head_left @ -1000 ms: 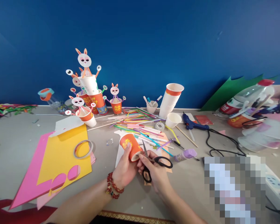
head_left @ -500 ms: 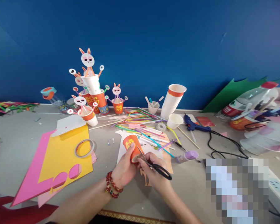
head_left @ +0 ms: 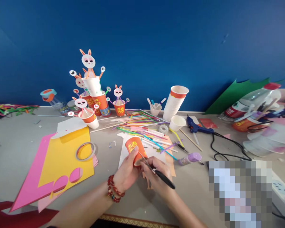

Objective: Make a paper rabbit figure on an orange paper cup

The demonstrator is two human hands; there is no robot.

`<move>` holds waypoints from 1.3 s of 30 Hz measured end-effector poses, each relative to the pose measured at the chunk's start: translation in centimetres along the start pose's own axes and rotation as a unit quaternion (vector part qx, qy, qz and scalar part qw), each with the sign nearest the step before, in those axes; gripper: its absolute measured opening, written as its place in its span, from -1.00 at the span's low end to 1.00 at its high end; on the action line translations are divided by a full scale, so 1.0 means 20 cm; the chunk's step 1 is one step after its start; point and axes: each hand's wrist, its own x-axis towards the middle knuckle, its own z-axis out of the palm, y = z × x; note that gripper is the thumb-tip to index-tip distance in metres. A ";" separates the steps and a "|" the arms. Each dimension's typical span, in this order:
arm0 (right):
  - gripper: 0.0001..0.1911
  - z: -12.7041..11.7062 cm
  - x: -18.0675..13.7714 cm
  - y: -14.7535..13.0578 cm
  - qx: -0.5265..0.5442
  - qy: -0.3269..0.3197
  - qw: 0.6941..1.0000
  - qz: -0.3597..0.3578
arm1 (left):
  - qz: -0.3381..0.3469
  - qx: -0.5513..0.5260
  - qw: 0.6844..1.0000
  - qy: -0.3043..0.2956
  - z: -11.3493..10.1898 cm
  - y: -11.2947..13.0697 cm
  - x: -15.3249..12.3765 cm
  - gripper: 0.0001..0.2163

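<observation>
My left hand [head_left: 127, 171] is wrapped round a red paper cup [head_left: 135, 148] with yellow characters, tilted so one end faces down toward me. In my right hand [head_left: 158, 172] is a pair of scissors [head_left: 165, 179] with black handles. Its blade lies against the side of the cup, near the end closest to me; how far the tip goes in I cannot make out. Under the hands lie a white sheet [head_left: 123, 155] and an orange sheet [head_left: 171, 166] of paper, partly hidden.
Loose colored straws [head_left: 142, 122] lie behind the hands. Rabbit-figure cups [head_left: 92, 87] stand back left, stacked paper cups [head_left: 174, 104] back right. A glue gun [head_left: 196, 126], a glue stick [head_left: 190, 159], a tape roll [head_left: 85, 151] and yellow card [head_left: 61, 158] lie around.
The scissors have turned in my right hand, so their handles show edge-on instead of as an open loop. My left hand keeps the cup in nearly the same place.
</observation>
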 end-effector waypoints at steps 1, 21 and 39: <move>-0.77 0.00 0.00 0.00 -0.021 -0.002 0.999 -0.028 | 0.001 0.000 1.000 -0.008 0.00 0.00 0.00 -0.69; -0.80 -0.04 0.04 0.01 -0.181 -0.048 0.958 -0.218 | -0.070 -0.010 0.997 0.024 -0.01 0.03 0.01 -0.71; -0.79 -0.03 0.02 -0.02 -0.145 -0.039 0.979 -0.135 | 0.030 0.055 0.997 0.043 -0.02 0.00 0.01 -0.70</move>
